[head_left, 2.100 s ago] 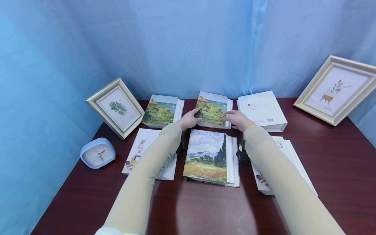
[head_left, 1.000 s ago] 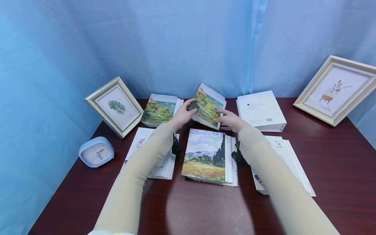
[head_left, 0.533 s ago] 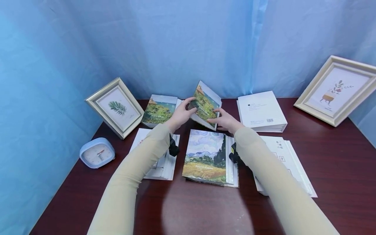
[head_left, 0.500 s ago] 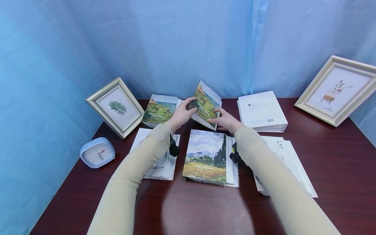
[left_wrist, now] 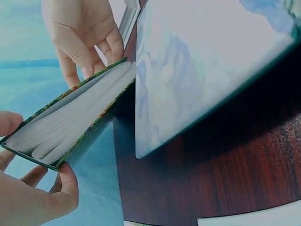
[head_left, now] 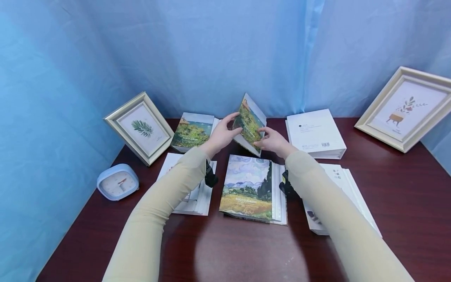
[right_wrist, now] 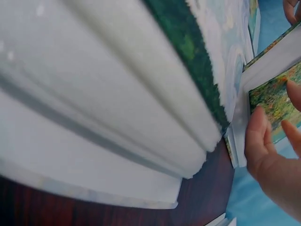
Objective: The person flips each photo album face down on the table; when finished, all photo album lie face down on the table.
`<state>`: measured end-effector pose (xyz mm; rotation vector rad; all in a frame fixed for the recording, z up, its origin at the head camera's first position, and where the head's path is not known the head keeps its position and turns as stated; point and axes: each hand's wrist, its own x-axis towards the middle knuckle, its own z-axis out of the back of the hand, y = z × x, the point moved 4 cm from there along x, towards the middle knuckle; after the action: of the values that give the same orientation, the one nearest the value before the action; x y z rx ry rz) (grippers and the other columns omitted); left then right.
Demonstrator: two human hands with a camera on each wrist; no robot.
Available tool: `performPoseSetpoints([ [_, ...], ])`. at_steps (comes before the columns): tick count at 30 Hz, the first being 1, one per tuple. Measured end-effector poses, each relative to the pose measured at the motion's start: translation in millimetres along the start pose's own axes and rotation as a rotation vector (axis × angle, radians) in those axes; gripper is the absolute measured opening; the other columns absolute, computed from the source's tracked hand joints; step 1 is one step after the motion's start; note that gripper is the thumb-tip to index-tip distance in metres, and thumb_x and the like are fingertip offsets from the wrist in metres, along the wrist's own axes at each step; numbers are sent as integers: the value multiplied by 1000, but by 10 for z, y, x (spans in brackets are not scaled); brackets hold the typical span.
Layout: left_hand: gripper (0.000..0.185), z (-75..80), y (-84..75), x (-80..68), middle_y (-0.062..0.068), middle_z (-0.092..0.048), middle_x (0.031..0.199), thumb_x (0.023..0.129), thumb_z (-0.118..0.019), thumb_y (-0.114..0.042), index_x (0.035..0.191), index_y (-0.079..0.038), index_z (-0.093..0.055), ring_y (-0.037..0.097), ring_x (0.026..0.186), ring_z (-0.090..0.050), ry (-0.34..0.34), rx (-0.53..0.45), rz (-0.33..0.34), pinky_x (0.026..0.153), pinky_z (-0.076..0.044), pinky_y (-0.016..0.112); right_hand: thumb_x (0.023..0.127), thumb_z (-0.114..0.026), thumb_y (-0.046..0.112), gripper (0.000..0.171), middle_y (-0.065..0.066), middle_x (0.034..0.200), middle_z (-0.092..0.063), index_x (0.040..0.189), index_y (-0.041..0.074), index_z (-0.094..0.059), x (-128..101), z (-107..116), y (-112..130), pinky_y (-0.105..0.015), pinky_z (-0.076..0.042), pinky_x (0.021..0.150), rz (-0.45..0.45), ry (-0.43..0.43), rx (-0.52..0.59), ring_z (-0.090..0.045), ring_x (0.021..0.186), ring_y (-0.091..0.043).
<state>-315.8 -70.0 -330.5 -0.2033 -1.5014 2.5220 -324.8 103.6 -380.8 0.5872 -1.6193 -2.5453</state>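
A photo album with a green landscape cover [head_left: 249, 122] is tilted up on its lower edge at the back middle of the dark wooden table [head_left: 405, 188]. My left hand [head_left: 230, 126] grips its left side and my right hand [head_left: 263, 137] holds its right side. The left wrist view shows the album's white page edges [left_wrist: 70, 127], my left hand [left_wrist: 35, 200] around its near corner and the right hand [left_wrist: 87, 37] at its far end. In the right wrist view my right hand's fingers [right_wrist: 263, 141] lie on the green cover [right_wrist: 277, 89].
A second album with a painted field cover [head_left: 248, 188] lies flat just in front of the hands. A third album [head_left: 193, 131] and a white box [head_left: 315, 133] flank the held one. White booklets [head_left: 188, 197] [head_left: 347, 188], two picture frames [head_left: 139, 127] [head_left: 405, 107] and a blue clock [head_left: 118, 182] stand around.
The green album lay flat under both hands; they have raised its left side, and it now stands steeper than half a second ago.
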Motion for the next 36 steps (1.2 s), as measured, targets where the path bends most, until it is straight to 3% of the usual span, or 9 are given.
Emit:
performPoseSetpoints([
  [3, 55, -11, -27, 9, 7, -33, 152, 97, -54, -19, 148, -23, -33, 23, 138, -34, 6, 6, -10, 109, -35, 38, 94, -57, 8, 60, -17, 111, -47, 148, 8, -30, -9, 18, -20, -45, -44, 102, 4, 8, 86, -52, 109, -32],
  [7, 56, -55, -83, 37, 5, -32, 152, 97, -56, -22, 148, -23, -34, 23, 137, -36, 12, 5, -28, 106, -39, 38, 98, -49, 11, 58, -23, 139, -36, 150, 9, -23, -42, 56, -29, -46, -41, 104, -16, 55, 251, -43, 126, -38],
  [10, 54, -103, -152, 56, 4, -34, 152, 96, -57, -25, 146, -23, -38, 25, 135, -39, 14, 21, -48, 104, -41, 39, 101, -43, 25, 59, -23, 149, -25, 152, 11, -16, -67, 104, -6, -48, -39, 105, -23, 83, 329, -37, 132, -41],
  [14, 51, -171, -233, 62, 4, -37, 150, 94, -60, -27, 143, -23, -45, 25, 133, -40, 26, 44, -88, 103, -42, 40, 100, -40, 41, 68, -26, 151, -19, 154, 13, -8, -103, 177, 57, -52, -37, 105, 9, 76, 367, -33, 133, -43],
  [19, 51, -246, -274, 70, 4, -41, 147, 93, -62, -28, 141, -20, -48, 24, 132, -42, 46, 33, -123, 102, -44, 39, 98, -41, 47, 74, -25, 153, -18, 154, 17, -3, -152, 242, 125, -55, -36, 105, 50, 33, 384, -32, 135, -43],
  [27, 54, -326, -223, 69, 5, -44, 145, 93, -61, -28, 143, -21, -44, 22, 129, -48, 100, -32, -118, 99, -46, 35, 97, -46, 45, 75, -18, 156, -12, 154, 27, 0, -183, 307, 167, -54, -38, 104, 71, -34, 403, -34, 135, -43],
  [36, 56, -354, -89, 103, 12, -51, 133, 94, -59, -18, 146, -21, -39, 27, 115, -56, 128, -173, -77, 91, -51, 46, 95, -53, 39, 80, -15, 157, -8, 153, 31, 1, -224, 328, 190, -55, -40, 100, 108, -49, 410, -36, 134, -42],
])
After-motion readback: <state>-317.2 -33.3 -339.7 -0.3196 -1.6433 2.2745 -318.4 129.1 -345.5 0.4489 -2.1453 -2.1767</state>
